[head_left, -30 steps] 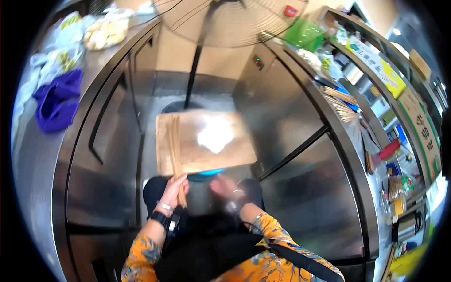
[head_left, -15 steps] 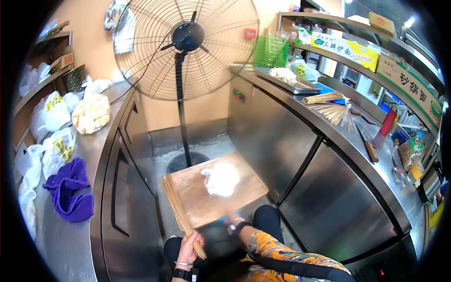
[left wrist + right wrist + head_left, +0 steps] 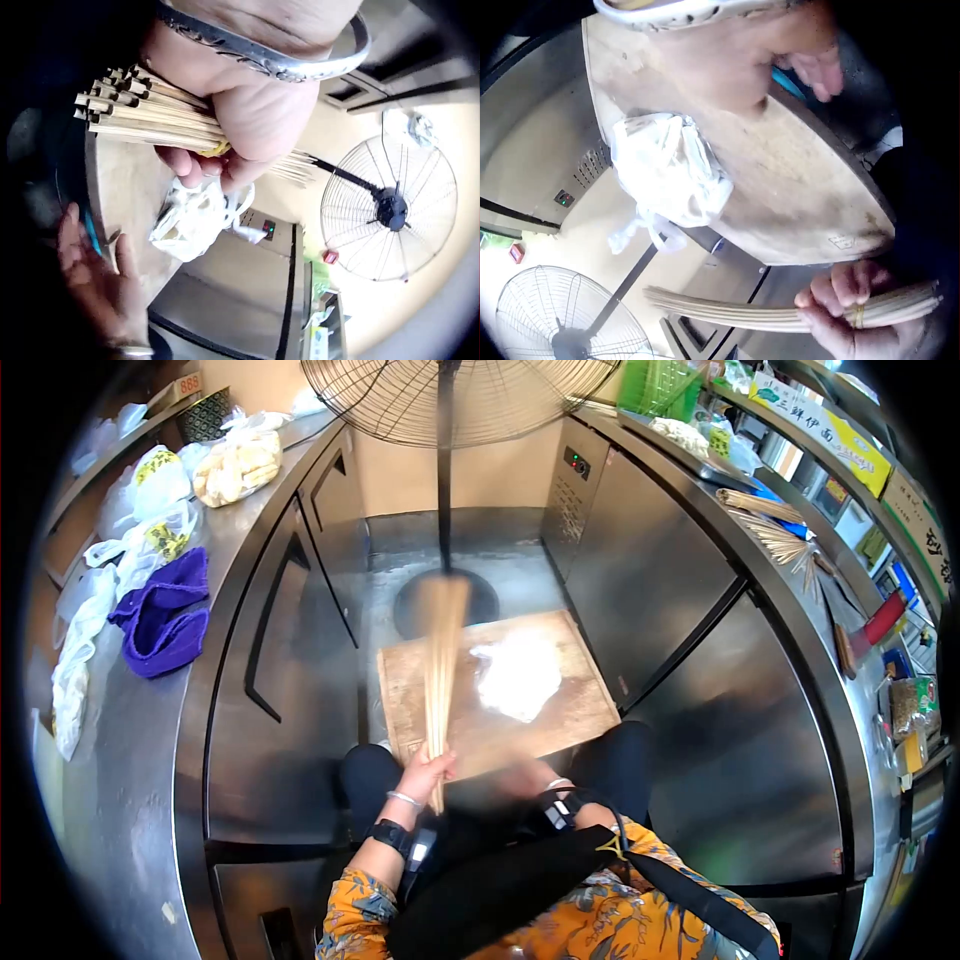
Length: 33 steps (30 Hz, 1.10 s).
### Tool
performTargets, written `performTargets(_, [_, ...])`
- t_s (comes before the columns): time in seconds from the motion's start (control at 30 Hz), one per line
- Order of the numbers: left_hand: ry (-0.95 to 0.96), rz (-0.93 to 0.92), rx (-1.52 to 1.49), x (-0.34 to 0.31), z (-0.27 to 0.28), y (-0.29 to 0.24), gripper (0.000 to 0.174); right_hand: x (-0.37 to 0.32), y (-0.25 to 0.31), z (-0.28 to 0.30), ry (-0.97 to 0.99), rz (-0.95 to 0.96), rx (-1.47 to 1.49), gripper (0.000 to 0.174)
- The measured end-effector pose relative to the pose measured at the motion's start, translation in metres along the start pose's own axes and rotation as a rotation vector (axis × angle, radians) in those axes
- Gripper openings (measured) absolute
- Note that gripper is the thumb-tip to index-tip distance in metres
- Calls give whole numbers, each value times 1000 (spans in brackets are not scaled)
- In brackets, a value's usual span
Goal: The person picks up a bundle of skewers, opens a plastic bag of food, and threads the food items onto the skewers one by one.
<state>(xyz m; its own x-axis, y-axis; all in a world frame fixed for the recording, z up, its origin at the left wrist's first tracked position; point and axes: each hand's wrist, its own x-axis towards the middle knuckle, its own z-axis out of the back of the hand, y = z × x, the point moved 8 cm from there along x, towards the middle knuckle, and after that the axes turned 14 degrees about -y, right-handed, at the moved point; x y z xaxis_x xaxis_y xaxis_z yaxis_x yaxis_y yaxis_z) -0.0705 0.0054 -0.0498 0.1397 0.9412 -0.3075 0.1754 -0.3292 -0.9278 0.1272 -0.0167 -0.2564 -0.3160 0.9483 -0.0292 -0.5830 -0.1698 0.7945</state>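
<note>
My left hand [image 3: 428,772] grips a bundle of thin wooden sticks [image 3: 438,690] near its lower end, the sticks rising over the left side of a wooden board [image 3: 400,690]. In the left wrist view a yellow band [image 3: 216,150] circles the bundle [image 3: 150,116] beside my curled fingers. My right hand [image 3: 525,775], blurred, is at the board's near edge and holds nothing; its fingers look loosely bent in the right wrist view. A white plastic bag [image 3: 667,169] lies on the board [image 3: 780,165], beyond my right hand [image 3: 742,60].
Steel counters flank me, the left one [image 3: 130,790] with a purple cloth [image 3: 165,615] and plastic bags, the right one with more sticks [image 3: 765,525] and a knife [image 3: 840,645]. A standing fan [image 3: 445,480] is behind the board. My knees are at its near corners.
The head view has shifted. The bundle in my left hand has swung from leaning left to nearly straight away from me. My right hand remains near the board's front edge.
</note>
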Motion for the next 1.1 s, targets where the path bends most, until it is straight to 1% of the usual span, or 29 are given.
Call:
performTargets(0.03, [19,-22,4,-4,-6,0,19,-1,8,-7,125,-80,431,33])
performTargets(0.07, [41,-44,5,-7,-13,1,20,-21,69,23,215,-460,936,34])
performTargets(0.1, [96,-37,-22,-10,-20,8,20,-44,148,61,166,-900,1410,34])
performTargets(0.2, [93,5,111,-21,-47,17,18,-15,176,97,3,-575,1394,37])
performTargets(0.3, [257,74,62,-32,-90,22,18,0,232,167,-280,-264,810,34])
performTargets(0.33, [318,106,48,-34,-99,26,19,2,226,183,-360,-284,728,31])
performTargets(0.37, [347,197,135,-24,-93,55,35,2,219,197,-436,-305,646,29])
performTargets(0.4, [286,337,31,-27,-88,60,42,0,210,210,-507,-326,560,28])
performTargets(0.43, [221,472,-77,-31,-86,60,48,21,150,204,-625,-217,486,27])
performTargets(0.47, [150,610,-184,-37,-79,66,55,16,142,222,-700,-195,522,26])
performTargets(0.5, [-15,709,-144,-31,-53,95,70,10,147,247,-789,-181,523,25])
performTargets(0.53, [-175,751,-212,-24,-27,117,76,3,154,272,-877,-166,521,24])
performTargets(0.57, [-296,776,-279,-16,-7,130,77,-3,164,298,-979,-153,479,24])
performTargets(0.6, [-419,797,-345,-15,6,136,78,0,148,304,-957,-210,366,25])
performTargets(0.63, [-443,798,-361,-13,11,141,73,5,126,307,-931,-264,254,26])
performTargets(0.7, [-442,796,-291,-17,11,138,67,18,78,298,-699,-477,-93,34])
performTargets(0.73, [-444,790,-254,-18,11,133,65,18,68,295,-699,-434,-226,36])
performTargets(0.8, [-347,832,-57,-23,6,118,55,21,62,286,-699,-338,-481,39])
performTargets(0.83, [-301,856,45,-27,4,110,51,22,60,284,-810,-341,-413,37])
performTargets(0.87, [-238,720,207,-23,1,92,47,27,63,274,-830,-288,-366,36])
performTargets(0.93, [-60,431,474,-1,-32,59,42,40,84,288,-883,-155,-327,35])
performTargets(1.0, [56,20,578,51,-36,43,27,53,98,295,-915,-66,-275,33])
performTargets(1.07, [-114,-148,493,71,-93,-27,25,59,114,295,-935,69,-207,30])
performTargets(1.1, [-221,-193,402,90,-106,-36,21,60,123,294,-937,158,-161,28])
